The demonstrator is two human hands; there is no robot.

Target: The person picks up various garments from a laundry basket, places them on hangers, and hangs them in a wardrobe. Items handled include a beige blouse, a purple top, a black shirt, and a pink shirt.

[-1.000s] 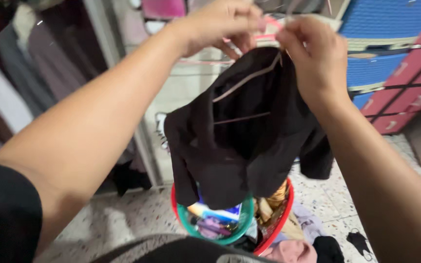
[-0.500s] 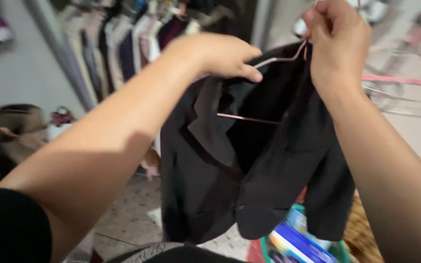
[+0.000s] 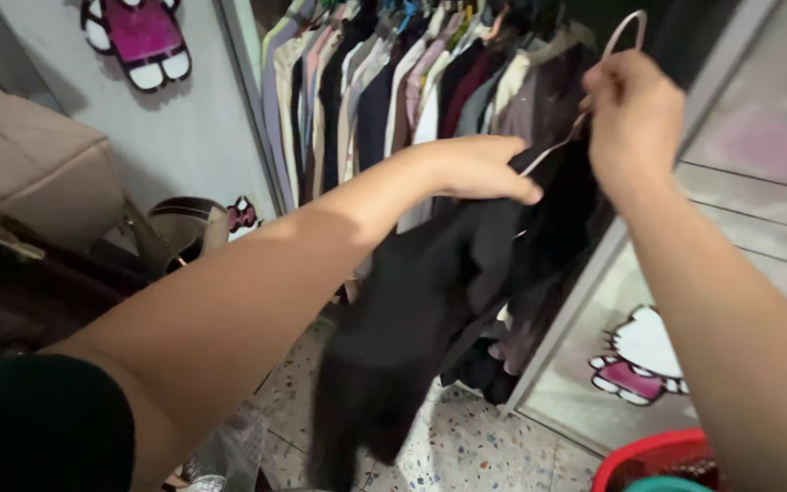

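The right hand (image 3: 635, 114) is closed in a fist around the neck of a thin pale pink wire hanger (image 3: 594, 77), whose hook curls up at 12 o'clock above the knuckles. From the hanger a black long-sleeved jacket (image 3: 421, 310) hangs down toward 7 o'clock, its hem blurred near the floor. The left hand (image 3: 475, 169), at 9 o'clock from the right one, lies flat with fingers together and extended on the jacket's shoulder, just below the hanger's sloping wire; it grips nothing that shows.

Behind both hands, at 11 o'clock, a row of shirts and coats in white, pink, navy and maroon (image 3: 393, 82) hangs packed inside an open wardrobe. At 4 o'clock stands the wardrobe's pale sliding door with a cartoon cat sticker (image 3: 639, 360). Farther out, at 5 o'clock, the rim of a red plastic basket (image 3: 658, 456) shows on the speckled terrazzo floor (image 3: 475, 446). At 9 o'clock sits a beige padded bag (image 3: 29, 159).
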